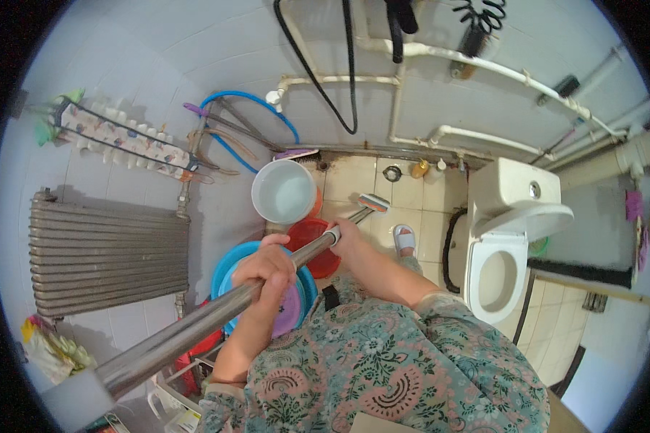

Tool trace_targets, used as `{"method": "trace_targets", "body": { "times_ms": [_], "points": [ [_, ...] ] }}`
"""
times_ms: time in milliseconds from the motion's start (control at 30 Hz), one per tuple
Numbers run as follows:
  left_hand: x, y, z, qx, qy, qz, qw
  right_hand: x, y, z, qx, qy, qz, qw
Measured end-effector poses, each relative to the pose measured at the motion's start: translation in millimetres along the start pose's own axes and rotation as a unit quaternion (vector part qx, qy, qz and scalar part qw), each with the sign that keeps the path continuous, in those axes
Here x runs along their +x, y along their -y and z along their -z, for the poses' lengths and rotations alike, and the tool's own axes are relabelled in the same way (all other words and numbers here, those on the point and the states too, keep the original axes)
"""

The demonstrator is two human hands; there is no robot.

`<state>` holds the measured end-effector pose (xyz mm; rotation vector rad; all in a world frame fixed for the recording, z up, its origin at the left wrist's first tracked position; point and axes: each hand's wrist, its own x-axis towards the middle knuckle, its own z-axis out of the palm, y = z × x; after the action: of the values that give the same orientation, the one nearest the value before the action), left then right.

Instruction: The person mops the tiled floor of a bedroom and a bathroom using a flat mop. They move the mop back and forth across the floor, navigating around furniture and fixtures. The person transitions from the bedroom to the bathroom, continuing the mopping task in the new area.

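Observation:
A long-handled floor brush [375,203] slants across the view, its small white, orange and blue head down on the beige floor tiles. Its shiny metal handle runs back past my body to a white end at the lower left. My left hand [262,273] wraps round the handle near the middle, one finger lifted off. Farther down, toward the head, my right hand [347,238] is closed round the handle by a pale collar. Below the handle sit a red basin [323,263] and stacked blue basins [226,270], partly hidden by my hands.
A white bucket [284,191] with liquid stands against the wall. On the right is a white toilet [497,278], lid raised. A floor drain [391,173] and small bottles [427,170] are along the far wall. A radiator [108,252] hangs at left; my slippered foot [404,239] is on the tiles.

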<state>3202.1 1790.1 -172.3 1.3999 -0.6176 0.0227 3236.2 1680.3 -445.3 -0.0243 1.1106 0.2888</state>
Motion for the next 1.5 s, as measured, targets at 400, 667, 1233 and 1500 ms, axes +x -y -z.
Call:
{"method": "trace_targets", "body": {
  "times_ms": [400, 667, 1233, 1500],
  "points": [
    [20.3, -171.3, 2.1, -0.159, -0.017, -0.148, 0.976, -5.1, 41.0, 67.3, -0.043, -0.020, 0.038, 0.998],
    [26.7, -220.4, -67.6, -0.246, 0.018, -0.100, 0.964, -31.6, 64.4, 148.7, 0.041, -0.027, 0.039, 0.998],
    [9.0, -165.6, -351.3, -0.509, 0.344, 0.021, 0.789, -192.9, 126.4, 496.9, 0.288, -0.091, 0.207, 0.931],
    [-11.8, -176.1, -401.4, -0.623, 0.314, 0.039, 0.715, -276.1, 194.2, 551.7, 0.613, 0.032, 0.419, 0.669]
  ]
}}
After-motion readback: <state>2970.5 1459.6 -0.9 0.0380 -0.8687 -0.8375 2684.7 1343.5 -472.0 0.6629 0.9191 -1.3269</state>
